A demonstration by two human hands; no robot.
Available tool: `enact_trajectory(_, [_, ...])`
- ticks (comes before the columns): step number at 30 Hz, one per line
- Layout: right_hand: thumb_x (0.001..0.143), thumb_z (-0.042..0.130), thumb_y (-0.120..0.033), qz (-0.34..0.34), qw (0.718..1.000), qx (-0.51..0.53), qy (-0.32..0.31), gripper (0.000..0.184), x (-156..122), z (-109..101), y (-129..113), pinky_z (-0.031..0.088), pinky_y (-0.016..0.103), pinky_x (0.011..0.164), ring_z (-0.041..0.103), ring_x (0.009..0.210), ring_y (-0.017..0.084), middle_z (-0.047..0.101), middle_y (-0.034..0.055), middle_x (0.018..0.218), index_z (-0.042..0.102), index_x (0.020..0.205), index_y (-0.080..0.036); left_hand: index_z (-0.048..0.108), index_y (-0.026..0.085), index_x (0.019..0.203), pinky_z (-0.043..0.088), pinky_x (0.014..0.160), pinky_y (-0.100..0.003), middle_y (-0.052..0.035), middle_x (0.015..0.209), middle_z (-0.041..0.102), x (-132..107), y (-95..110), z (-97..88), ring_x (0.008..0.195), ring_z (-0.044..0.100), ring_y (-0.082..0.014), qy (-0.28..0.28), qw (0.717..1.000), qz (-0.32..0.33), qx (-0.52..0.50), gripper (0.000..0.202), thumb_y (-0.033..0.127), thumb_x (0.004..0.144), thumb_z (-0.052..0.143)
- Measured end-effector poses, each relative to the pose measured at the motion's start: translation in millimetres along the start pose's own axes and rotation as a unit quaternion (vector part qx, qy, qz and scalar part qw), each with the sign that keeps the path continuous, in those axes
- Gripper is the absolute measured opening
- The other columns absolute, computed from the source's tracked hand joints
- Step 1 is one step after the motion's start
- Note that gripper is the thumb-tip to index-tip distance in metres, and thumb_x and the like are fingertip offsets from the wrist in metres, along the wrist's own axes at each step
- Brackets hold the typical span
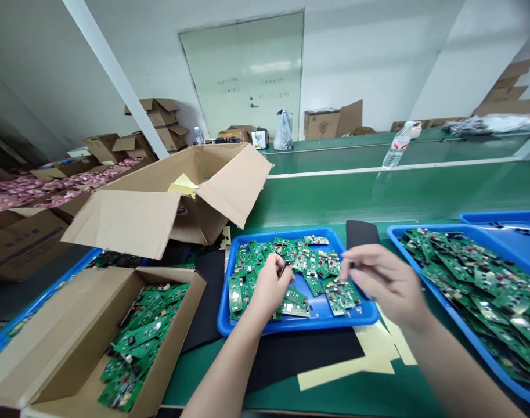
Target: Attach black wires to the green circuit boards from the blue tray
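Note:
My left hand (271, 285) is over a blue tray (225, 307) of green circuit boards (306, 255). Its fingers are closed, with a bit of something dark at the fingertips that I cannot make out. At the tray's right side, my right hand (389, 281) is held above the rim, slightly blurred. Thumb and fingers pinch a small black part (352, 265). Below it, one circuit board (341, 297) lies near the tray's right corner.
To the right stands a second blue tray (439, 290) heaped with circuit boards. A cardboard box (160, 348) with more boards is at left, a larger open carton (129, 217) behind it. Black sheets (308, 354) and yellow paper strips (334, 374) lie in front. A bottle (397, 148) stands behind.

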State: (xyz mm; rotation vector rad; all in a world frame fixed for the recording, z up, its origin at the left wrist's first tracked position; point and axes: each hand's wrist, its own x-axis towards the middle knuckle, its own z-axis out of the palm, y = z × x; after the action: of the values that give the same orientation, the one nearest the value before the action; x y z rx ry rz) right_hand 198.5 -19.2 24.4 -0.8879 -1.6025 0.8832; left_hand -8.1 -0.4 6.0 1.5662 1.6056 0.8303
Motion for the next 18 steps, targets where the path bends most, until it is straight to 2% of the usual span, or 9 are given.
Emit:
enact_trajectory(2, [0.088, 0.052, -0.03, -0.016, 0.998, 0.061, -0.03, 0.017, 12.8, 8.9, 10.4, 0.051, 0.03, 0.064, 0.062, 0.071, 0.016, 0.064, 0.0016, 0.075, 0.058, 0.102, -0.024, 0.037, 0.022, 0.086, 0.045, 0.055, -0.024, 0.0049, 0.061, 0.05, 0.6, 0.8, 1.9, 0.056, 0.056, -0.013, -0.016, 0.997, -0.002, -0.077, 0.006, 0.028, 0.087, 0.037])
enact_trajectory(4, [0.088, 0.048, -0.026, 0.001, 0.994, 0.096, -0.043, 0.019, 19.1, 17.7, 24.7, 0.051, 0.031, 0.068, 0.063, 0.075, 0.016, 0.065, 0.0023, 0.077, 0.057, 0.105, -0.023, 0.041, 0.021, 0.089, 0.041, 0.047, -0.022, 0.0075, 0.056, 0.044, -0.5, 2.6, 4.3, 0.047, 0.048, -0.0107, -0.029, 0.991, -0.008, -0.129, 0.011, 0.032, 0.086, 0.039])
enact_trajectory(7, [0.09, 0.044, -0.025, 0.033, 0.995, 0.083, -0.052, 0.024, 16.1, 26.3, 43.9, 0.051, 0.034, 0.079, 0.065, 0.084, 0.018, 0.068, 0.0051, 0.085, 0.055, 0.111, -0.022, 0.051, 0.018, 0.088, 0.033, 0.041, -0.019, 0.0092, 0.05, 0.038, -4.2, 6.0, 7.9, 0.04, 0.037, -0.0077, -0.075, 0.98, -0.018, -0.184, 0.022, 0.038, 0.08, 0.051])
enact_trajectory(9, [0.091, 0.042, -0.025, 0.032, 0.995, 0.064, -0.065, 0.027, 10.8, 28.9, 50.5, 0.049, 0.036, 0.087, 0.065, 0.091, 0.019, 0.069, 0.006, 0.091, 0.053, 0.115, -0.022, 0.057, 0.017, 0.088, 0.03, 0.039, -0.018, 0.0092, 0.049, 0.038, -6.0, 7.7, 10.4, 0.04, 0.034, -0.0063, -0.103, 0.971, -0.034, -0.213, 0.026, 0.039, 0.076, 0.059])
enact_trajectory(12, [0.092, 0.039, -0.024, 0.009, 0.996, 0.035, -0.076, 0.03, 6.2, 30.4, 51.9, 0.047, 0.037, 0.093, 0.064, 0.098, 0.019, 0.069, 0.0064, 0.097, 0.052, 0.119, -0.023, 0.059, 0.017, 0.087, 0.029, 0.039, -0.018, 0.0087, 0.05, 0.04, -5.8, 7.4, 14.2, 0.04, 0.035, -0.0059, -0.107, 0.967, -0.059, -0.225, 0.029, 0.04, 0.072, 0.065])
enact_trajectory(18, [0.091, 0.038, -0.016, -0.05, 0.994, -0.056, -0.078, 0.033, 5.8, 30.5, 47.1, 0.051, 0.034, 0.087, 0.064, 0.097, 0.019, 0.069, 0.0081, 0.103, 0.055, 0.119, -0.022, 0.058, 0.016, 0.078, 0.027, 0.039, -0.018, 0.0092, 0.046, 0.039, -2.8, 4.8, 16.7, 0.039, 0.033, -0.0054, -0.104, 0.964, -0.076, -0.234, 0.03, 0.044, 0.07, 0.066])
